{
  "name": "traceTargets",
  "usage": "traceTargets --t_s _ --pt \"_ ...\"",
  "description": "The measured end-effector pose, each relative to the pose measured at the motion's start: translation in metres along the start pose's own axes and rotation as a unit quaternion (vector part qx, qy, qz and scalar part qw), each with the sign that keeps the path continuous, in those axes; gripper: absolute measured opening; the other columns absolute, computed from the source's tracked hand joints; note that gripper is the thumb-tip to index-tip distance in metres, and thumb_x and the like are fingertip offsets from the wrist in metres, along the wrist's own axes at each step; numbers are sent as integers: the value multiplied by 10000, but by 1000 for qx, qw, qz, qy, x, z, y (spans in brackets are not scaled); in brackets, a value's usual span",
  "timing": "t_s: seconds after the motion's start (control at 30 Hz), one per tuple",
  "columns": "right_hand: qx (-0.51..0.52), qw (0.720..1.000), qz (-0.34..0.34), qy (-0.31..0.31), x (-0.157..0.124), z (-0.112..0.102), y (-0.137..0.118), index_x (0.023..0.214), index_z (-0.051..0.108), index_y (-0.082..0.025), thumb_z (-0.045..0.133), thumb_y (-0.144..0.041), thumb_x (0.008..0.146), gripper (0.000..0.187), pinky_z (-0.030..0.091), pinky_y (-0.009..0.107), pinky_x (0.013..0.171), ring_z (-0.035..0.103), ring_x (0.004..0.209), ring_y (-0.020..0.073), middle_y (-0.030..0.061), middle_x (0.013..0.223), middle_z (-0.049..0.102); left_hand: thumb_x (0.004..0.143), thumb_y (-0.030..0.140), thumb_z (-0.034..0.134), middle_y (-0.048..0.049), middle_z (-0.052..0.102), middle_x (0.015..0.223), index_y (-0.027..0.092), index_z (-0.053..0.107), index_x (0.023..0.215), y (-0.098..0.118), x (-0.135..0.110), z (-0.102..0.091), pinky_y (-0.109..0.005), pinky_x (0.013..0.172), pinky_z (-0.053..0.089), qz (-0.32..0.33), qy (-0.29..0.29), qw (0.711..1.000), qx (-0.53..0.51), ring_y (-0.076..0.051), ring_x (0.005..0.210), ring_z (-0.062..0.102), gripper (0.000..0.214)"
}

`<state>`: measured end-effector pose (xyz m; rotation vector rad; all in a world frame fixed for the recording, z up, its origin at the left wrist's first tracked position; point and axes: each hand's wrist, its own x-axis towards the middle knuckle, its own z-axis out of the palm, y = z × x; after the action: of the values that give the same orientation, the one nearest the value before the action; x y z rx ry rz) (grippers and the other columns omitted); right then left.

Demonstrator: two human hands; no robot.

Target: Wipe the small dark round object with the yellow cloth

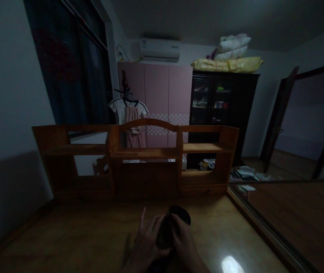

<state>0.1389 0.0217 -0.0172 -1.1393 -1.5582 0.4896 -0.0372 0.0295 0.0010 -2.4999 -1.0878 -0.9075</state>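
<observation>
Low in the middle of the head view, both my hands are around a dark object (181, 213) with a rounded end, too dim to name its kind. My left hand (148, 236) wraps its left side, with one finger sticking up and away. On the other side my right hand (182, 234) is closed, its thumb and fingers pressed against the dark object near the rounded end. The hands cover much of it, and its lower part fades into shadow. Beneath is a light wooden surface (93, 231).
A wooden shelf unit (147, 153) stands along the surface's far edge. A wall (11, 159) borders the left; a raised edge (260, 225) runs down the right. Beyond are a pink wardrobe (156, 87), a dark cabinet (244, 102), hanging clothes (132, 113) and a door (281, 117).
</observation>
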Motion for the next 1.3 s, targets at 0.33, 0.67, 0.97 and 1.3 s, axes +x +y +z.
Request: traceTargets --t_s 0.33,0.67,0.97,1.3 --pt "108 993 7 -38 5 -7 -18 1270 541 -242 437 -206 880 405 386 404 1045 507 1210 213 67 1295 563 674 587 637 -91 577 1209 168 398 1339 -9 -4 8 -542 1074 268 -41 36 998 35 -311 1159 498 822" --pt "77 995 -22 -54 5 -9 -21 1251 565 -259 473 -142 804 472 362 425 1058 506 1210 221 59 1274 581 619 593 667 -91 583 1196 162 396 1338 -9 -9 14 -549 1020 325 -16 30 999 38 -337 1154 488 881" --pt "57 998 9 -39 6 -6 -16 1109 654 -207 521 -149 788 352 472 373 930 622 1033 237 81 1096 679 660 507 666 -94 590 1186 173 392 1345 3 0 -4 -590 1070 252 15 28 999 12 -318 1122 531 810" --pt "23 999 9 -35 6 -12 -16 1037 693 -220 537 -238 808 277 524 360 796 664 883 259 93 964 714 704 521 626 -101 611 1159 144 386 1355 12 8 -12 -574 1137 44 53 49 997 -2 -265 1026 597 790"
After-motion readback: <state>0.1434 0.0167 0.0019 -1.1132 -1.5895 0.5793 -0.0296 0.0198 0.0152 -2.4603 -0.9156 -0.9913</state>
